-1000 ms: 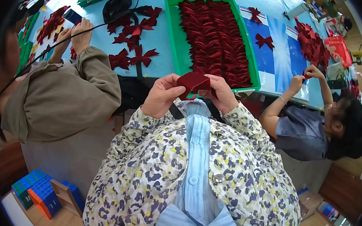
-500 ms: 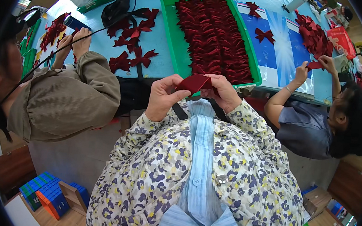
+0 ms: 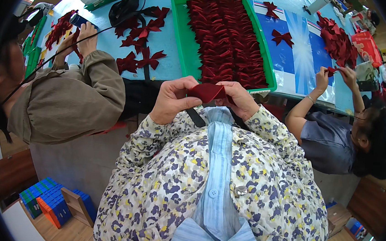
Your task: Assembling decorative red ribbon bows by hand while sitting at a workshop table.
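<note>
Between my two hands, in front of my chest, a dark red ribbon is folded over on itself. My left hand pinches its left end between thumb and fingers. At the other end my right hand is closed on it, with some fingertips hidden behind the fabric. Just beyond my hands stands a green tray, where dark red bows lie packed in rows. A few loose bows rest on the blue table to the left of the tray.
A co-worker at the left and another at the right handle red ribbon close beside me. A black bag lies left of the tray. Blue-and-white sheets and a heap of red bows are on the right.
The ribbon between my hands has turned slightly, its folded face now flatter and wider. My left hand has shifted a little left. Both co-workers' hands have moved slightly.
</note>
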### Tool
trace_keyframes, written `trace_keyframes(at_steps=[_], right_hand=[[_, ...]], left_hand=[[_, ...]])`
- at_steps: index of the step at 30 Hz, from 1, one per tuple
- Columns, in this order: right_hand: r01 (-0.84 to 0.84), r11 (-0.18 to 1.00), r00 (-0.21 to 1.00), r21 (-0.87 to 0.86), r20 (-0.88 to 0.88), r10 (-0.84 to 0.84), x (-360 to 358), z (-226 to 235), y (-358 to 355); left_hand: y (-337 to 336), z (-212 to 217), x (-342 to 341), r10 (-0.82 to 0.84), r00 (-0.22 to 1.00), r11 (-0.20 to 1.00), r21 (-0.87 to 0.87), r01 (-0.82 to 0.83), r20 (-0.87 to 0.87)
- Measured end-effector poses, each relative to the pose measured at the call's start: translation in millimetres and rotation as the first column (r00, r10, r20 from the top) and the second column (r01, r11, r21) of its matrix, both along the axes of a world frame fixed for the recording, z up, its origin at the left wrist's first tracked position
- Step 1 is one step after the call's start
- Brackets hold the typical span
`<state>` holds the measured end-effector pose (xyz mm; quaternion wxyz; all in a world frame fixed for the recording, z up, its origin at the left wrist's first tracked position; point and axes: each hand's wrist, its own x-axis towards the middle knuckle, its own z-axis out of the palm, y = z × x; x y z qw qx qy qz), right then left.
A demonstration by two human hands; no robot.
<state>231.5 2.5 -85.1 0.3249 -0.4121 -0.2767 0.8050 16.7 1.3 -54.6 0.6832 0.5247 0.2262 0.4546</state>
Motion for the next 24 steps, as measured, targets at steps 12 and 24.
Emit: trace_keyframes(at_steps=[12,24], right_hand=[[-0.119,0.992,0.993,-0.046,-0.004,0.119,-11.3,7.9,0.0],[-0.172,0.983,0.984,-0.058,-0.060,0.169,-35.4,9.3,4.6]], left_hand=[[7.6,1.4,9.4,0.379,0.905,0.917,-0.211,-0.338,0.193],[12.1,-3.7,0.6,0.619,0.774,0.786,-0.119,-0.607,0.135]])
